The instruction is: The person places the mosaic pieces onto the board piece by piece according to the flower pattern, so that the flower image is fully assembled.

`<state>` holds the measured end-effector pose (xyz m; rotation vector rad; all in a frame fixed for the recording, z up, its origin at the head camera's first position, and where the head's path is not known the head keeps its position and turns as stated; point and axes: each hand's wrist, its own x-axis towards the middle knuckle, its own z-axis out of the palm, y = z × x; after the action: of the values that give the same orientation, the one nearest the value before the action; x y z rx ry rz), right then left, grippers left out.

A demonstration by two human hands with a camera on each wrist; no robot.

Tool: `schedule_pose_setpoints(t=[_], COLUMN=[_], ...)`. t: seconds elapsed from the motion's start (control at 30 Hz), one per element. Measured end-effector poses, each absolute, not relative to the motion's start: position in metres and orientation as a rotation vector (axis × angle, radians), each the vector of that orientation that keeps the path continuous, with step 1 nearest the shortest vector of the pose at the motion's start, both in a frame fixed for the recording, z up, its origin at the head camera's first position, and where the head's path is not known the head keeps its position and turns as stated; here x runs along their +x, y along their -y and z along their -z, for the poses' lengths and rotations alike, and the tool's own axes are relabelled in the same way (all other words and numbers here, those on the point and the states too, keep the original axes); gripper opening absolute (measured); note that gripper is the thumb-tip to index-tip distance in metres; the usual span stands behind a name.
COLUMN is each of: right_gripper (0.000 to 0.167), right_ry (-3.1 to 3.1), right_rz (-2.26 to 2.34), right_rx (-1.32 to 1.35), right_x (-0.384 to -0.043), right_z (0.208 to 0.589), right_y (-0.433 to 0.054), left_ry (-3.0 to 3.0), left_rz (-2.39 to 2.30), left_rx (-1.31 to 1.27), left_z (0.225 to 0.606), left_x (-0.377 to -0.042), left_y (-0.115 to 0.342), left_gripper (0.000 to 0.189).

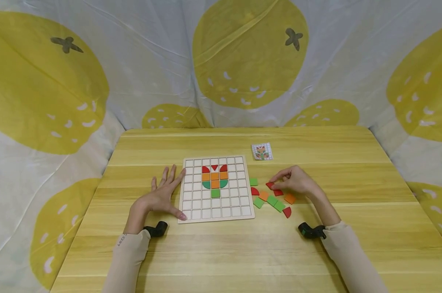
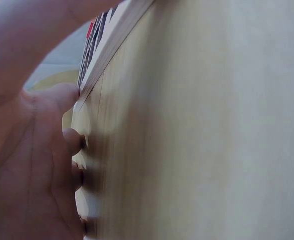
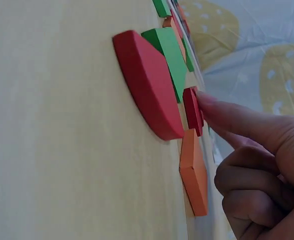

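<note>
1. A small flat red piece point(image 1: 269, 185) is pinched by the right hand point(image 1: 297, 180) with thumb and finger, right of the square pale wooden grid board point(image 1: 235, 202)
2. Close by on the yellow wooden table point(image 1: 221, 256) lie flat green squares point(image 1: 259, 202), orange squares point(image 1: 289, 198) and red quarter-circles point(image 1: 287, 212)
3. A red, orange and green flower shape point(image 1: 215, 176) sits on the board
4. The left hand point(image 1: 158, 198), fingers spread, touches the board's left edge
5. A small picture card point(image 1: 262, 151) lies on the far side

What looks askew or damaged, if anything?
Nothing stands out. The loose tiles right of the grid board lie at mixed angles, which looks like an ordinary pile; the flower-pattern tiles look aligned, with no visible damage.
</note>
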<state>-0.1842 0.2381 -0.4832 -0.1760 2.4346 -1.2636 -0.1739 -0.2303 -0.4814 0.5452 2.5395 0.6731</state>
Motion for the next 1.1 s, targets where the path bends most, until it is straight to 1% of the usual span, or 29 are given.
schedule_pose_setpoints(t=[0.13, 0.4, 0.57, 0.8, 0.97, 1.1], right_gripper=[0.020, 0.027, 0.022, 0.026, 0.019, 0.018], right_ry=[-2.436, -2.485, -2.519, -2.514, -2.542, -2.560], right_rz=[1.261, 1.242, 1.233, 1.250, 1.217, 1.195], right_rx=[-0.224, -0.141, -0.161, -0.226, -0.229, -0.229], right_x=[-0.185, -0.181, -0.180, -0.182, -0.183, -0.183], right_z=[0.483, 0.480, 0.480, 0.481, 0.483, 0.483], right_y=[-0.234, -0.225, -0.220, -0.222, -0.224, -0.223], left_ry=[-2.536, -2.537, -2.537, -2.540, -2.536, -2.538], left_rz=[-0.678, -0.678, -0.673, -0.678, -0.685, -0.680], left_rx=[0.547, 0.552, 0.558, 0.562, 0.565, 0.562], left_z=[0.480, 0.480, 0.482, 0.482, 0.482, 0.483], left_x=[-0.173, -0.174, -0.174, -0.174, -0.174, -0.174], left_y=[0.230, 0.230, 0.231, 0.231, 0.230, 0.230], left_gripper=[0.151, 0.151, 0.152, 0.152, 0.151, 0.151])
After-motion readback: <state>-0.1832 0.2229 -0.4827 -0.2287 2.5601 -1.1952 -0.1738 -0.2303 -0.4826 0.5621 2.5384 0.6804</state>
